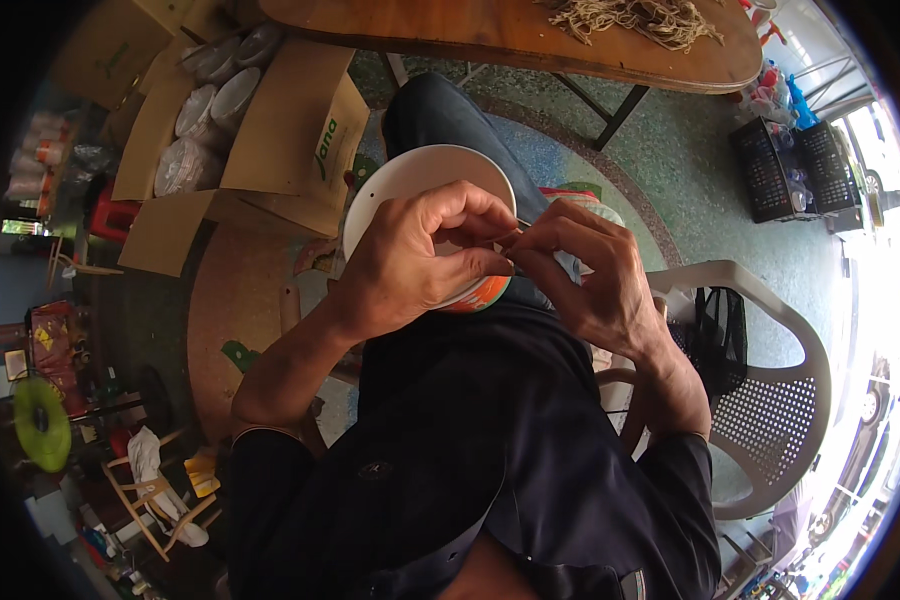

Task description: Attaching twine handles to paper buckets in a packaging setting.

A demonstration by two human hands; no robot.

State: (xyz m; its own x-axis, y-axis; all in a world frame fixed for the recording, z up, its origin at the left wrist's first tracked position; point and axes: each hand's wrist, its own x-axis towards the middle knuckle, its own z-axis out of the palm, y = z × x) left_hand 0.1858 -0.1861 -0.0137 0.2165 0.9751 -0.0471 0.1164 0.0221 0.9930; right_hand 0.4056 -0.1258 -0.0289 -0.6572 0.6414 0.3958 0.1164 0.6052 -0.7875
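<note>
A white paper-like bowl (432, 165) with an orange patch outside sits at my lap, its mouth up. A small dark hole shows in its far left wall. My left hand (420, 245) reaches across the bowl, thumb and fingers pinched together near the right rim. My right hand (595, 270) meets it there from the right, its fingertips also closed. Whatever lies between the fingertips is too small and hidden to name. A pale bluish bit shows below the right fingers; I cannot tell what it is.
Tangled beige strings (640, 20) lie on a wooden table (420, 25) ahead. An open cardboard box (285, 125) holds wrapped stacks of white bowls (190, 165) at far left. A plastic chair (770, 400) with a black bag stands right; black crates (770, 170) stand beyond.
</note>
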